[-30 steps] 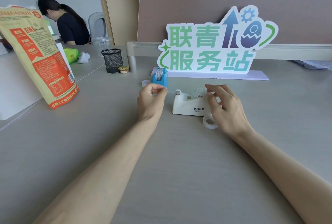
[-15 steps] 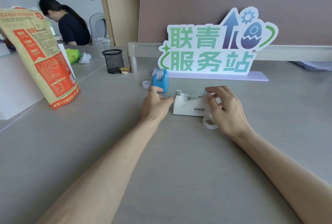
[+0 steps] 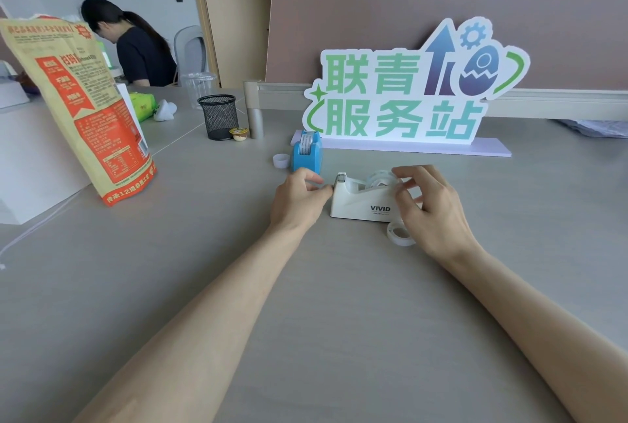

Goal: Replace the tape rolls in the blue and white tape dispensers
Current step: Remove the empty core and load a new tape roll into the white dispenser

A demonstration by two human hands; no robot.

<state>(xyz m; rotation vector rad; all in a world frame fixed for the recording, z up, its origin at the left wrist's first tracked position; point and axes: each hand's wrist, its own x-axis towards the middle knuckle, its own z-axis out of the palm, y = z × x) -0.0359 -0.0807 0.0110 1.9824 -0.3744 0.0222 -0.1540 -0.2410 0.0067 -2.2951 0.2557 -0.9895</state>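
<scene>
The blue dispenser (image 3: 307,150) stands on the desk (image 3: 204,269) with a roll in it. Just in front, the left hand (image 3: 299,200) pinches at the cutter end of the white dispenser (image 3: 362,200); whether it holds tape, I cannot tell. The right hand (image 3: 431,205) curls loosely over the clear roll (image 3: 380,179) seated in it. A loose roll (image 3: 398,235) lies beside. I think the tape end needs pulling to the cutter next.

White tape dispenser (image 3: 362,200) stands on worktop (image 3: 339,303). Left hand (image 3: 299,200) pinched closed at its cutter end. Right hand (image 3: 433,208) curled over seated roll (image 3: 380,179). Loose roll (image 3: 399,235) beside base. Blue dispenser (image 3: 307,154) behind.
</scene>
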